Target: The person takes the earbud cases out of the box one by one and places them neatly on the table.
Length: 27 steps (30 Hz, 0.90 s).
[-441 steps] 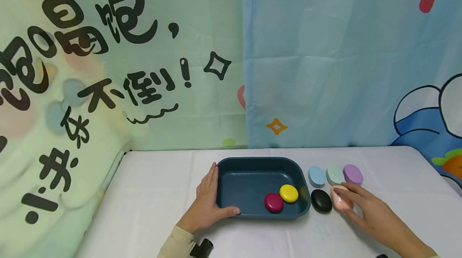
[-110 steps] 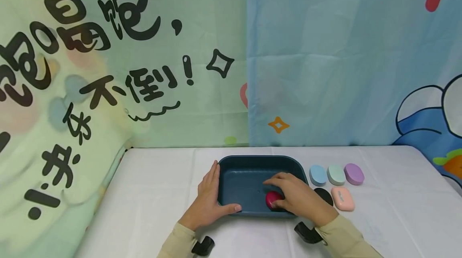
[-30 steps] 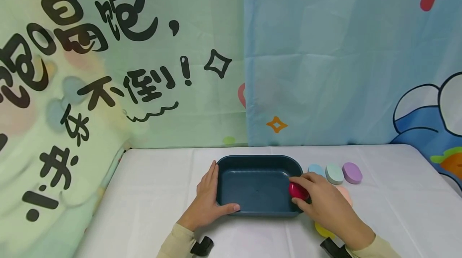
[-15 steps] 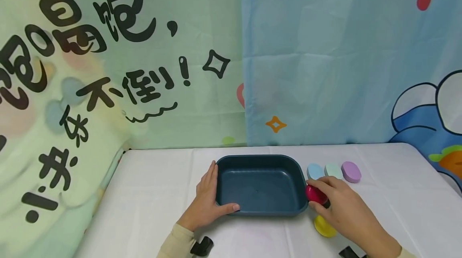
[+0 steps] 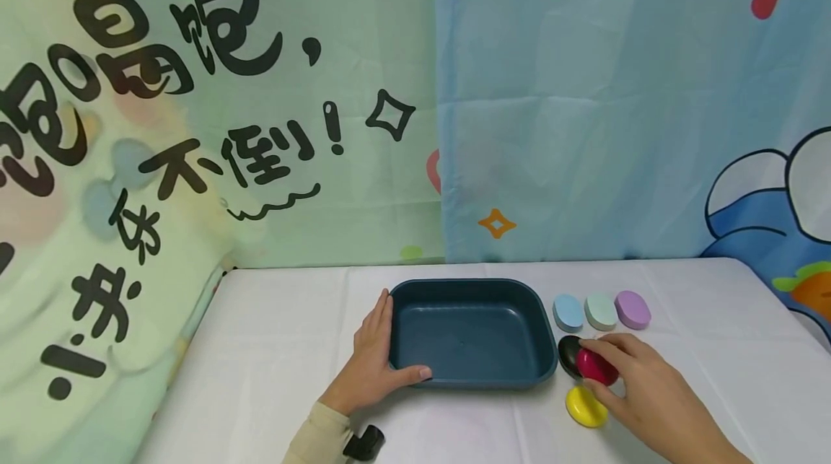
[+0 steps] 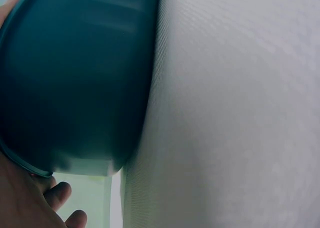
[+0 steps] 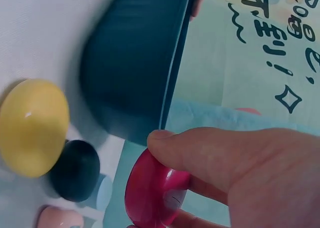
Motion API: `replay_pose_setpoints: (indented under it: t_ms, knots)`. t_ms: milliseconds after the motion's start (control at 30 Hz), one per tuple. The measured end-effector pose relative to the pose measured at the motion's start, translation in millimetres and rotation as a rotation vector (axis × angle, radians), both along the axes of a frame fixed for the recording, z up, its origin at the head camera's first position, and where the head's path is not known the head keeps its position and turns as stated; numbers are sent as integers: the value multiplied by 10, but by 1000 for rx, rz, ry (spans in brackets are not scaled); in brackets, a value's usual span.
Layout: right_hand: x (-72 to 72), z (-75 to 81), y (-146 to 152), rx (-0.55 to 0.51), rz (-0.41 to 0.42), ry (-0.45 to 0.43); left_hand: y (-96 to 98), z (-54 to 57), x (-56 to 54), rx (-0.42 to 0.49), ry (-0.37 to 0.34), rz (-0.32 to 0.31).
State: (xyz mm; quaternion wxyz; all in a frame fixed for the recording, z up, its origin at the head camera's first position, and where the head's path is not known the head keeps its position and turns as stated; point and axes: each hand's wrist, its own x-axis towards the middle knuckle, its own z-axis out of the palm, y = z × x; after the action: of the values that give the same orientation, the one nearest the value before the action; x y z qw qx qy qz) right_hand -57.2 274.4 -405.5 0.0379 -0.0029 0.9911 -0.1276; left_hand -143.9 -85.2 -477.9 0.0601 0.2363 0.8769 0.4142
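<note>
A dark blue rectangular tray [image 5: 467, 334] stands on the white-covered table with a bare bottom. My left hand [image 5: 370, 363] rests at its left front corner, fingers straight along the left wall and thumb on the front rim. To the right of the tray, my right hand [image 5: 649, 384] pinches a glossy dark red, pebble-shaped oval case [image 5: 597, 366] between thumb and fingers. In the right wrist view, this red case [image 7: 150, 190] has a seam and a small mark. Beside the hand lie a black oval piece [image 5: 568, 356], partly covered, and a yellow one [image 5: 587, 407].
Behind these, pale blue [image 5: 568, 313], mint [image 5: 600, 312] and purple [image 5: 632, 309] rounded pieces sit in a row. A pink piece [image 7: 60, 218] shows in the right wrist view, mostly hidden by my hand in the head view. A printed curtain [image 5: 584, 103] hangs behind the table.
The yellow piece, first inside the tray, now lies on the table. My right hand has lifted the red case out over the right rim and moved right. My left hand has stayed put.
</note>
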Motion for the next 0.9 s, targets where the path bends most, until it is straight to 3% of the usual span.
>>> replay_pose_setpoints:
  t_ms: [900]
  knots:
    - [164,-433,436,-50,-168,-284,-3,16,9,6,-4,-3]
